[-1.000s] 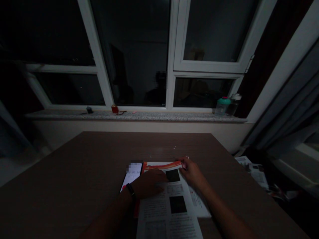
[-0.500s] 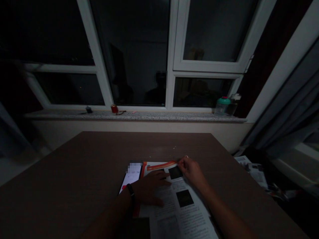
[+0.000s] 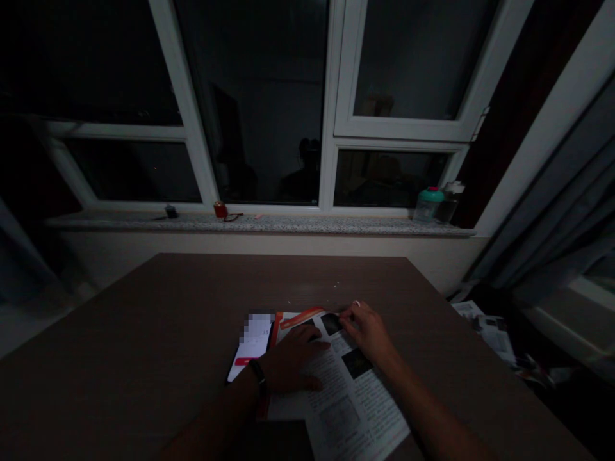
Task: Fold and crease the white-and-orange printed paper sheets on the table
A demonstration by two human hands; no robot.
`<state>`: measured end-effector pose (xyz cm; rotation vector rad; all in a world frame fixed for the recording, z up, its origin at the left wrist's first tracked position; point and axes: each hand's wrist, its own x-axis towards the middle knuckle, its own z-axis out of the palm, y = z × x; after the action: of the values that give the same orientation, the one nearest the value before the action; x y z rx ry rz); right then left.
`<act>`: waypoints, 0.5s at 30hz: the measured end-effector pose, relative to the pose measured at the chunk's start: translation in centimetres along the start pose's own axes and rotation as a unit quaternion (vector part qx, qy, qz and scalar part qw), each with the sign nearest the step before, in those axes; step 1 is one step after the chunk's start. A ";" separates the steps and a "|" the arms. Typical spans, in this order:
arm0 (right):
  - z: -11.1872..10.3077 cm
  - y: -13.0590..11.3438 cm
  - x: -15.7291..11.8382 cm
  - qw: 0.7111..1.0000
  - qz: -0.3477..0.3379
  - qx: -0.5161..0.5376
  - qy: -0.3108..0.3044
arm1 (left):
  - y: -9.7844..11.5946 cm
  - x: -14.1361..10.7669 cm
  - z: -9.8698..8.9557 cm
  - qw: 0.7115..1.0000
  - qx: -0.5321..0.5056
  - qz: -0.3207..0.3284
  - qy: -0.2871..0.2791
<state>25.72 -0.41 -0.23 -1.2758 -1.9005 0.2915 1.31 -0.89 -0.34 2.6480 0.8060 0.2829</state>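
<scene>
A printed page point(image 3: 336, 397) with dark pictures and an orange band lies on the brown table. My left hand point(image 3: 300, 360), a dark band on its wrist, rests on the page with its fingers spread. My right hand point(image 3: 362, 323) pinches the page near its upper right corner. Under the left side of the page, an orange-red edge shows. Just left of the page is a phone point(image 3: 252, 342) with a lit screen, close to my left wrist.
Beyond the table point(image 3: 202, 288), the window sill point(image 3: 298, 224) holds a red jar point(image 3: 220, 209), a small dark bottle point(image 3: 171, 210) and a teal-lidded bottle point(image 3: 429, 203) beside a clear one. Papers point(image 3: 490, 330) lie low at the right.
The page's right side has shifted and turned leftward, its upper edge now bending under my right fingers. My right hand has moved slightly left; my left hand stays spread on the page.
</scene>
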 end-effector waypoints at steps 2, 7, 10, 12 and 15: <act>0.1 -0.2 0.0 1.000 -0.015 0.004 -0.007 | 0.0 0.1 0.3 1.000 0.010 -0.003 0.011; 0.2 -0.6 -0.3 0.999 -0.035 0.012 -0.026 | -0.2 0.2 0.8 0.999 0.023 -0.006 0.035; 0.2 -0.6 -0.4 0.999 -0.040 0.013 -0.026 | -0.1 0.3 0.8 0.999 0.023 -0.006 0.035; 0.1 -0.7 -0.3 0.999 -0.038 0.010 -0.026 | -0.1 0.3 0.7 0.999 0.024 -0.016 0.027; 0.0 -0.6 -0.3 0.999 -0.039 0.005 -0.031 | -0.1 0.2 0.6 0.999 0.026 -0.033 0.018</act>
<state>25.34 -0.89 -0.06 -1.1952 -1.9931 0.3032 1.59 -0.89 -0.96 2.6648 0.9235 0.2972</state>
